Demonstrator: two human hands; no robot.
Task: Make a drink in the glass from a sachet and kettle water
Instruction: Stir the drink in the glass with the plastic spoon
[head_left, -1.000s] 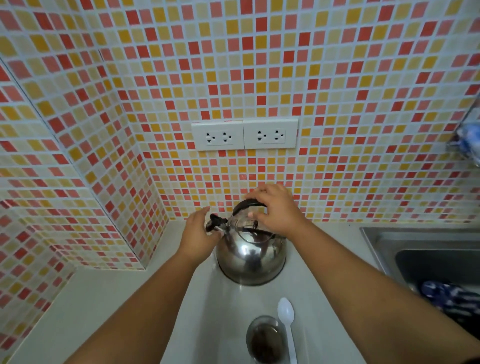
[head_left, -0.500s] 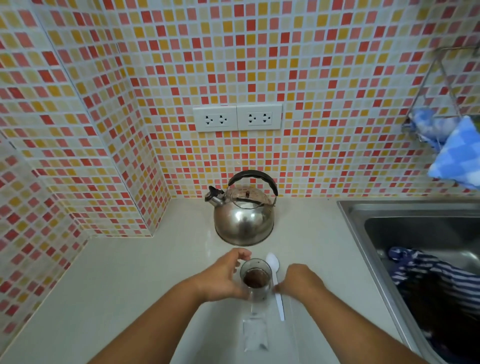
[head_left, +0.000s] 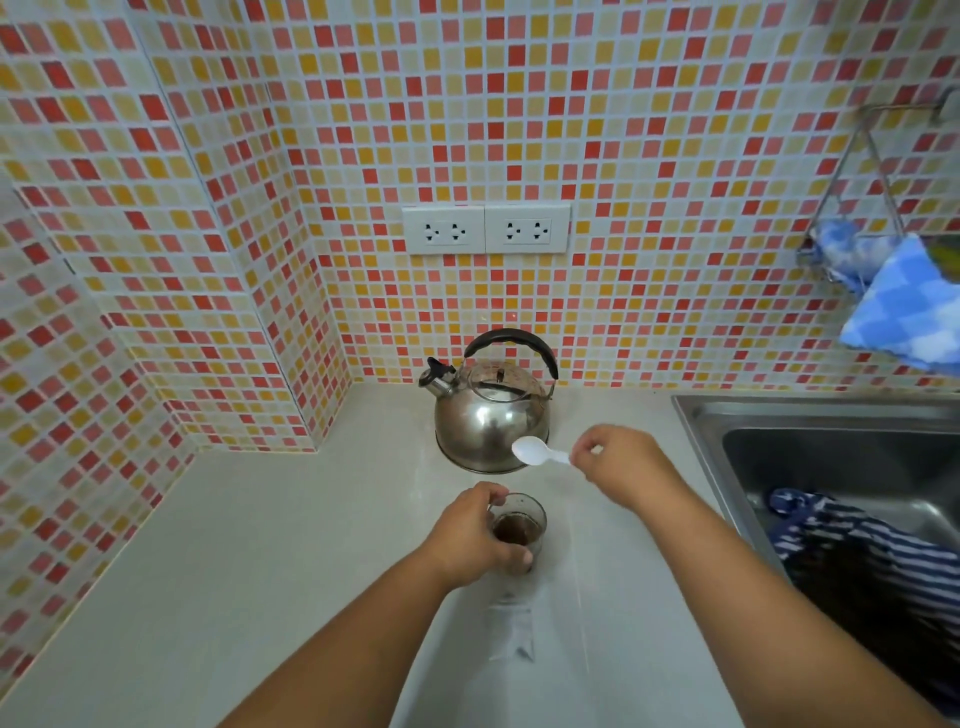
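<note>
A small clear glass (head_left: 521, 529) with dark brown liquid stands on the pale counter (head_left: 260, 571). My left hand (head_left: 470, 535) is wrapped around its left side. My right hand (head_left: 618, 462) holds a white plastic spoon (head_left: 537, 451) by the handle, raised above the counter, bowl pointing left in front of the kettle. The steel kettle (head_left: 491, 415) with a black handle stands upright against the tiled wall, behind the glass. A clear, flat sachet (head_left: 511, 631) lies on the counter just in front of the glass.
A steel sink (head_left: 821, 447) is set in the counter at right, with a striped blue cloth (head_left: 852, 545) inside. A wire rack with a blue checked cloth (head_left: 904, 306) hangs on the wall above it. Two wall sockets (head_left: 485, 228) sit above the kettle.
Both hands left the kettle and came down to the glass. My left hand gripped the glass, and my right hand picked the spoon up off the counter and lifted it.
</note>
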